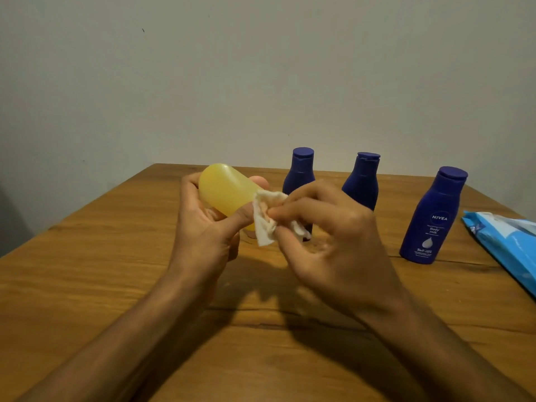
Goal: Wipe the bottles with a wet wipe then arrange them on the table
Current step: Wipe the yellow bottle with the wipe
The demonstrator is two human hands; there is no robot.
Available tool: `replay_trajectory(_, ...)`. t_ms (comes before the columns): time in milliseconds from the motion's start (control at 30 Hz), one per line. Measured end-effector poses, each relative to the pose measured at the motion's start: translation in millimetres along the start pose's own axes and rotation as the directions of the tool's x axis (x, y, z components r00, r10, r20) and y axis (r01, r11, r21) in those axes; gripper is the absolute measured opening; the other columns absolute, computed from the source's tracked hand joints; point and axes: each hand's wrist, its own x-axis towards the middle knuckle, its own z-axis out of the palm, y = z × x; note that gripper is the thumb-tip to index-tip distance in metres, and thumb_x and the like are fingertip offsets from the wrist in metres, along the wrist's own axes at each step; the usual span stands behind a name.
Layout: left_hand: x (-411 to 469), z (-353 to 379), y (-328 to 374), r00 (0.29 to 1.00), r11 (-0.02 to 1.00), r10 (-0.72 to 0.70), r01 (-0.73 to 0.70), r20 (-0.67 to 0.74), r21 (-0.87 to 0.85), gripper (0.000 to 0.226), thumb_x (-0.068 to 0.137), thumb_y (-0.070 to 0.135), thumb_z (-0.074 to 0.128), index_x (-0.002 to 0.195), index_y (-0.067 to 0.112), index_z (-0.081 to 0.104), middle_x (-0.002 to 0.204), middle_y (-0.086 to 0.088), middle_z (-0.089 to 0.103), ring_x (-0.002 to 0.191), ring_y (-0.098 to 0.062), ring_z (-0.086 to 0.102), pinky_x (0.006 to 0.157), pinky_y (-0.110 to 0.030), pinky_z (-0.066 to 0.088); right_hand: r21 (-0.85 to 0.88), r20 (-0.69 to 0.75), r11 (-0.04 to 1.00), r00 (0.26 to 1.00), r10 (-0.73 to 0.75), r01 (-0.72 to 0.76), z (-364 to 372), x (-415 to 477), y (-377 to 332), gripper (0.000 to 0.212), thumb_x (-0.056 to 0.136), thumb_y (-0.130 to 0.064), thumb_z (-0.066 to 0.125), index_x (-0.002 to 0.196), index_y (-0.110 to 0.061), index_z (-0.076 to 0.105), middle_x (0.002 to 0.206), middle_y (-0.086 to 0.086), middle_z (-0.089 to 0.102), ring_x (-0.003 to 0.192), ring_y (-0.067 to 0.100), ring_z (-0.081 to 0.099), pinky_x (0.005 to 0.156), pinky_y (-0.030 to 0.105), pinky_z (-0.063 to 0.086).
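Now: left hand [203, 227] fingers curled round yellow bottle [224, 190], held above worktop [87, 271], left of three blue bottles [361, 181]; long axis tilted, base up-left. Right hand [327, 236] fingers pinch wet wipe [265, 224] against bottle's lower end.

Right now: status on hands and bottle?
Left hand grips yellow bottle. Right hand pinches wet wipe against it. Three blue bottles upright behind.

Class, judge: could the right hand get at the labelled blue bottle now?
Probably yes: the labelled blue bottle stands upright with bare table between it and the right hand, though that hand pinches the wet wipe.
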Motion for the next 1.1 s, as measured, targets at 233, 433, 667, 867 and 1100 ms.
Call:
replay_trajectory(233, 2, 0, -6, 0.995, 0.996, -0.075, 0.078, -0.060, 0.048, 0.082, 0.052, 0.039, 0.077, 0.124, 0.026, 0.040, 0.100, -0.010, 0.051, 0.056, -0.010, 0.046, 0.038, -0.017, 0.036, -0.131, 0.071, 0.990, 0.997, -0.044, 0.053, -2, -1, -1, 0.023, 0.081, -0.030, 0.062, 0.094, -0.013, 0.069, 0.096, 0.001, 0.061, 0.085, 0.012, 0.058, 0.064, 0.027, 0.055)
replay_trajectory(433, 3, 0, -9, 0.986, 0.990, -0.127, 0.132, -0.103, 0.040, 0.072, 0.064, 0.038, 0.076, 0.126, 0.033, 0.041, 0.112, -0.007, 0.057, 0.085, -0.023, 0.063, 0.046, -0.023, 0.048, -0.364, 0.218, 0.889, 0.953, -0.209, 0.278, 9, -7, -7, 0.013, 0.079, -0.021, 0.070, 0.086, -0.011, 0.066, 0.090, 0.005, 0.062, 0.077, 0.014, 0.055, 0.059, 0.024, 0.049)
replay_trajectory(667, 5, -2, -7, 0.980, 0.983, -0.176, 0.169, -0.095, -0.077, 0.065, 0.064, 0.031, 0.076, 0.121, 0.025, 0.045, 0.095, -0.005, 0.052, 0.045, -0.006, 0.045, 0.037, -0.019, 0.034, -0.023, -0.021, 1.000, 1.000, -0.012, 0.011, 2, -1, -4, 0.016, 0.084, -0.017, 0.064, 0.099, -0.013, 0.064, 0.101, -0.002, 0.062, 0.090, 0.006, 0.060, 0.071, 0.016, 0.052)
replay_trajectory(867, 3, -4, -3, 0.995, 0.995, -0.083, 0.080, -0.054, -0.058, 0.066, 0.071, 0.026, 0.074, 0.128, 0.022, 0.040, 0.091, -0.001, 0.056, 0.042, -0.006, 0.048, 0.038, -0.019, 0.035, 0.421, 0.107, 0.741, 0.839, 0.533, -0.524, -2, 5, -3, 0.018, 0.081, -0.010, 0.068, 0.096, -0.019, 0.065, 0.093, -0.010, 0.068, 0.086, 0.000, 0.066, 0.067, 0.017, 0.055)
replay_trajectory(1100, -1, 0, -1, 0.987, 0.983, 0.154, -0.150, -0.034, 0.102, 0.061, 0.070, 0.020, 0.076, 0.117, 0.030, 0.039, 0.093, 0.012, 0.070, 0.086, -0.016, 0.072, 0.059, -0.030, 0.059, 0.662, 0.398, 0.209, 0.574, 0.716, -0.720, 4, 3, 0, 0.021, 0.075, 0.003, 0.069, 0.093, -0.005, 0.065, 0.095, 0.013, 0.070, 0.078, 0.023, 0.072, 0.062, 0.027, 0.057)
